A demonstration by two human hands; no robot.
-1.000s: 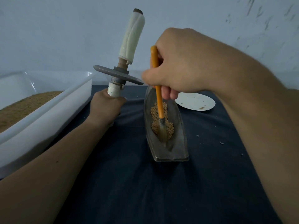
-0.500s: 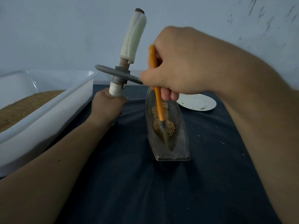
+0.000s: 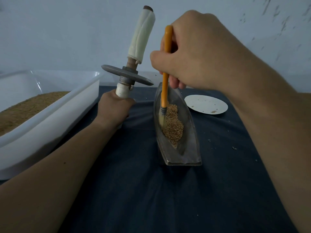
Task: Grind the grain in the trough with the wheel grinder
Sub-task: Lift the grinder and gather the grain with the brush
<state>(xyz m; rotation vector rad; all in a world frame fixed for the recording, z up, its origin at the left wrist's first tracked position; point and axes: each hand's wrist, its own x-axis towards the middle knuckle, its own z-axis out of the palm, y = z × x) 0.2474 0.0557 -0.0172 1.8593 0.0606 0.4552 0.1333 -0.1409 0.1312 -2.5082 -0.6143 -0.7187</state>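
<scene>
A narrow boat-shaped metal trough (image 3: 193, 140) stands on the dark cloth with a pile of tan grain (image 3: 173, 125) in its hollow. My right hand (image 3: 193, 52) grips an orange-handled brush (image 3: 165, 69) above the trough, and the bristles touch the trough's left inner wall beside the grain. Left of the trough, my left hand (image 3: 114, 110) grips the lower white-wrapped handle of the wheel grinder (image 3: 127, 75). The grinder is held nearly upright, its grey disc clear of the trough and its upper wrapped handle pointing up.
A white plastic tub (image 3: 50, 123) holding brown grain fills the left side. A white paper plate (image 3: 206, 104) with a few crumbs lies behind the trough on the right. Stray grains dot the dark cloth (image 3: 151, 199). A pale wall stands close behind.
The brush has shifted from the near middle of the grain to the trough's left wall, further back. The grain pile looks pushed to the right. The grinder has stayed upright in my left hand.
</scene>
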